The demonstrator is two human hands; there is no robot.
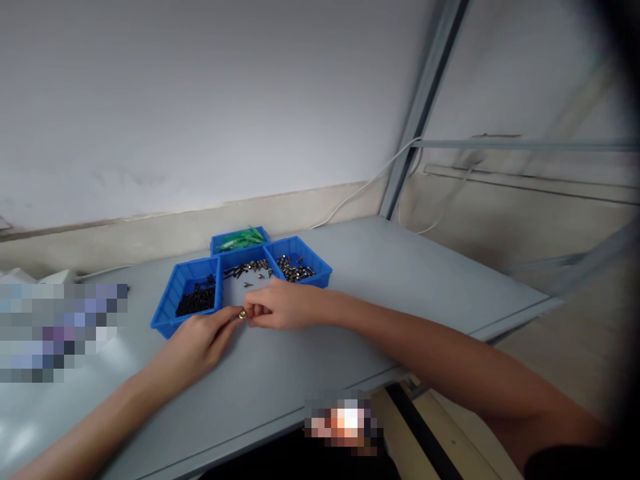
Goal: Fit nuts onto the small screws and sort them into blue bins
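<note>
1. A pale grey wall is rising behind a grey table (390,280), with a metal frame post slanting up at the right and a white cable trailing along the wall's foot onto the tabletop.
2. Four blue trays are sitting together near the table's far edge. The left tray (173,303) is holding a heap of small black parts (196,300); the middle tray (235,255) is holding a scatter of small silvery parts (249,269); the right tray (315,261) is holding another pile of silvery parts (295,269); the back tray (218,239) is holding green pieces (243,239). The parts in every tray are too small and crowded for me to be counting them.
3. Both hands are meeting just in front of the middle tray. The left hand (203,340) is resting low on the table, fingers reaching forward and pinching one side of a small brass-coloured piece (243,315). The right hand (280,307) is curling round it from the other side, fingertips closing on the same piece.
4. That one piece is the only one I am seeing out of the trays; it is sitting between the two sets of fingertips, just above the tabletop.
5. Judging by the bare table, no finished pieces are lying beside the trays, and the trays are looking well stocked, so most of the work seems to be lying ahead.
6. Blurred patches are covering things at the left edge and below the table's near edge; I cannot tell what they are.
</note>
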